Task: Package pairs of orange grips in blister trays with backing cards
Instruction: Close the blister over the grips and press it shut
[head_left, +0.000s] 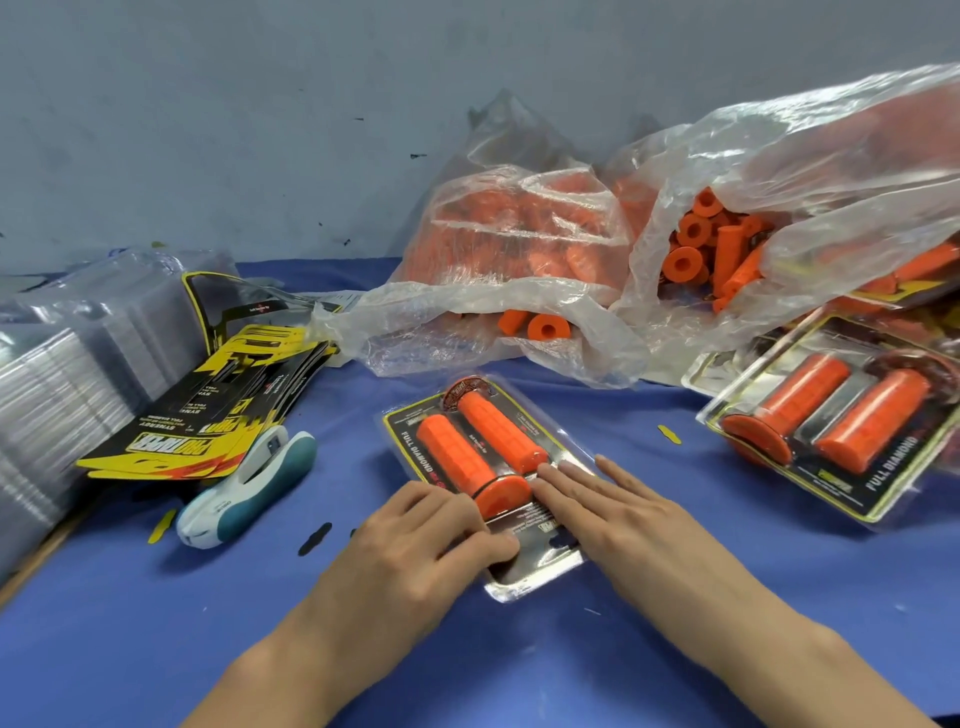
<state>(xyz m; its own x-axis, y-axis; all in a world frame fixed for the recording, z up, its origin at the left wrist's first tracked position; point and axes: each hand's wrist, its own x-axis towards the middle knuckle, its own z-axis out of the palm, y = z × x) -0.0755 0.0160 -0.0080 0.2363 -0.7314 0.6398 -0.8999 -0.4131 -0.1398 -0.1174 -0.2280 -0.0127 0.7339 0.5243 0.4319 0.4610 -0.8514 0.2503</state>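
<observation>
while both hands press flat, the left hand (415, 525) and right hand (618, 512) seat a filled blister pack (483, 452) beneath them; finished packs (836, 431) lie right, loose grips (711, 249) beyond remain.

"FULL DIAMOND" reads in white along the card of the blister pack (485, 470) at the worktop's middle. The same words stand on the finished pack (852, 441) near the right edge. The yellow-and-black backing cards (218, 415) toward the left edge show "PRO TAPER", upside down.

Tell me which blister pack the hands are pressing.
The centre pack, under both the left hand and right hand; the finished pack lies untouched at right.
</observation>
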